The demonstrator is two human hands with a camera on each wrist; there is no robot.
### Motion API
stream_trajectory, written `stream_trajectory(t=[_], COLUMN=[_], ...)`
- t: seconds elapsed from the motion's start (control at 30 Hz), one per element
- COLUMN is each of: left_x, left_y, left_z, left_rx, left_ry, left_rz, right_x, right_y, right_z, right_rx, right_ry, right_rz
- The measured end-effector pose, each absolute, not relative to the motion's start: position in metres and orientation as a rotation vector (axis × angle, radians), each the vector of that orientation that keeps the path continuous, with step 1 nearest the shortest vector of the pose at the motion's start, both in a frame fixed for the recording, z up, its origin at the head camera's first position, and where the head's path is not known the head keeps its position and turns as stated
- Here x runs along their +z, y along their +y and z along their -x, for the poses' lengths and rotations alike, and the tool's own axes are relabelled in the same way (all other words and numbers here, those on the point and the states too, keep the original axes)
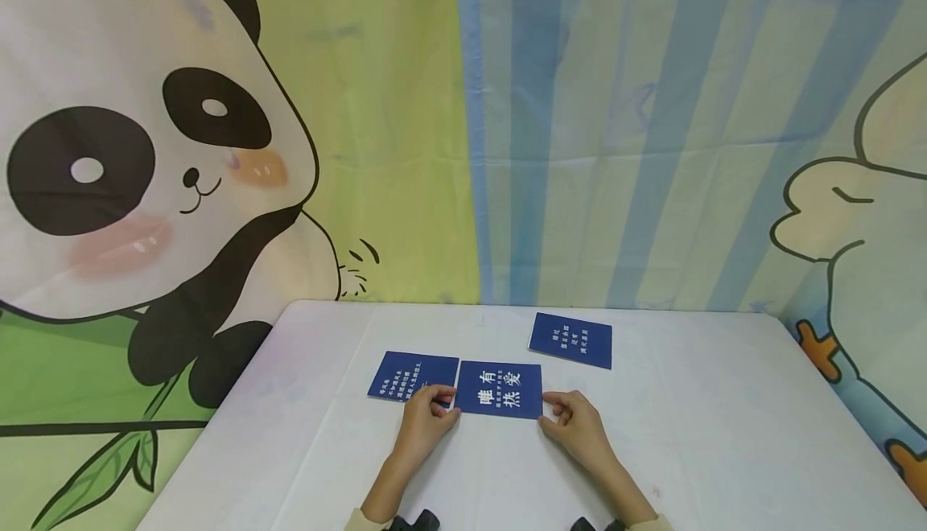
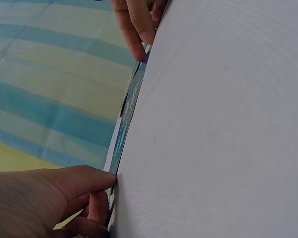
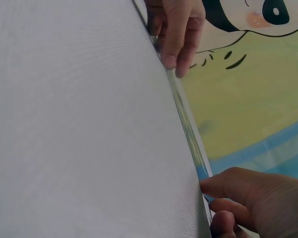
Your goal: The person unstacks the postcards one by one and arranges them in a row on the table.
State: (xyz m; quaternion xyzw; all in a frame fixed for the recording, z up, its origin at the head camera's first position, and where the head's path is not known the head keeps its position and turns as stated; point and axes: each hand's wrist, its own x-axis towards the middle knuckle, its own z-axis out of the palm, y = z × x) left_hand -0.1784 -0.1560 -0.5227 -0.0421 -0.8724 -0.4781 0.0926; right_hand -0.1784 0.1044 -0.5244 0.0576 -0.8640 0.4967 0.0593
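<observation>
A dark blue card (image 1: 500,390) with white Chinese characters lies in the middle of the white table, between two hands. My left hand (image 1: 423,422) pinches its left edge with thumb and fingers, and my right hand (image 1: 579,430) pinches the right edge. Both wrist views look along the tabletop, where the card shows as a thin strip; the left hand (image 2: 64,198) and the right hand (image 3: 248,198) have their fingertips right at its ends. Close beside it on the left is a second blue card (image 1: 413,372), partly covered by the left fingers.
A third blue card (image 1: 572,339) with white writing lies farther back on the right of the white table (image 1: 724,418). Behind the table hangs a cloth backdrop (image 1: 391,113) with a printed panda and blue stripes. Dark wrist straps (image 1: 416,521) show at the bottom.
</observation>
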Motion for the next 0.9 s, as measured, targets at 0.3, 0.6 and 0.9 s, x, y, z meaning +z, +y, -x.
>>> stream_trajectory(t=[0.3,0.6,0.9], left_x=[-0.522,-0.5213,-0.522], left_y=[-0.1548,-0.1529,-0.147], left_z=[0.1796,0.1787,0.1769], left_rx=[-1.419,-1.432,-1.482], left_ry=[-2.592,-2.584,-2.547], left_rz=[0.126,0.109,0.154], right_x=[-0.5235,-0.523,-0.5232], right_y=[0.1046,0.1065,0.1094], right_z=[0.1785,0.1796,0.1811], right_rx=[1.479,1.491,1.571], right_ry=[-2.624,-2.611,-2.578], right_rz=[-0.18,-0.166,-0.109])
